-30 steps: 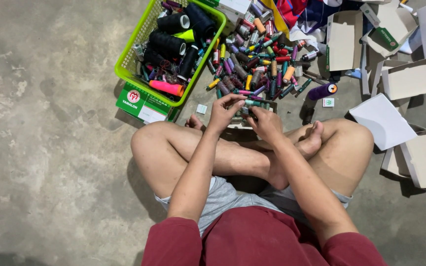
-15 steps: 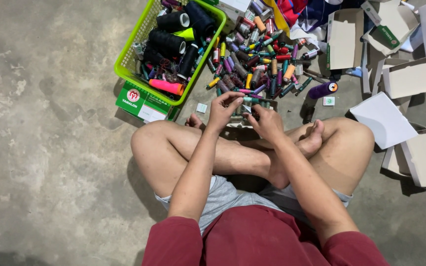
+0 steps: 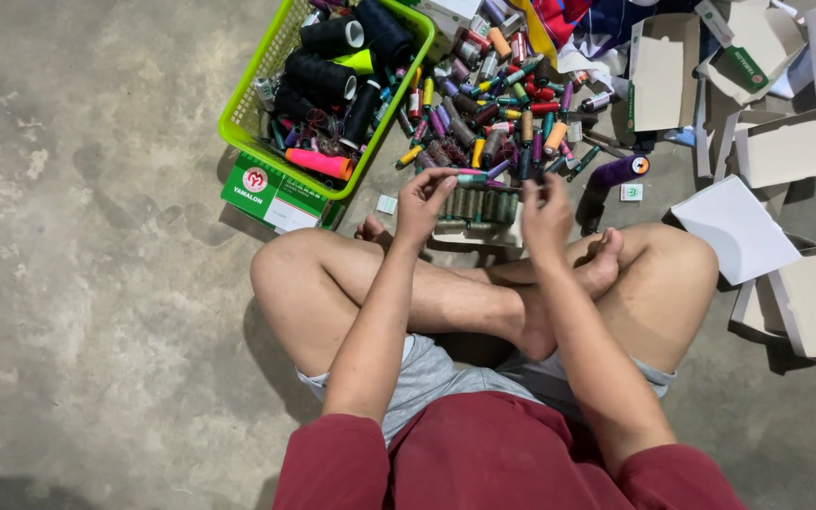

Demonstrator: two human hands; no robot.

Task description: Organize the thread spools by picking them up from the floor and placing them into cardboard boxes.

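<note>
I sit cross-legged on a concrete floor. My left hand (image 3: 424, 198) pinches a small pale green thread spool (image 3: 471, 178) at its fingertips. My right hand (image 3: 546, 210) is raised beside it, fingers pinched on a small dark spool or the thread end; which one I cannot tell. Just beyond both hands lies a low open box (image 3: 480, 210) with a row of dark green spools. Past it spreads a heap of small coloured thread spools (image 3: 507, 113).
A lime green basket (image 3: 255, 106) with large black cones and a pink cone stands at upper left, over a green and white carton (image 3: 271, 194). Several open cardboard boxes (image 3: 786, 146) lie at right. A purple spool (image 3: 619, 171) rests near my right knee.
Both hands have lifted slightly off the box and moved a little apart, with the pale green spool now held up in my left fingers.
</note>
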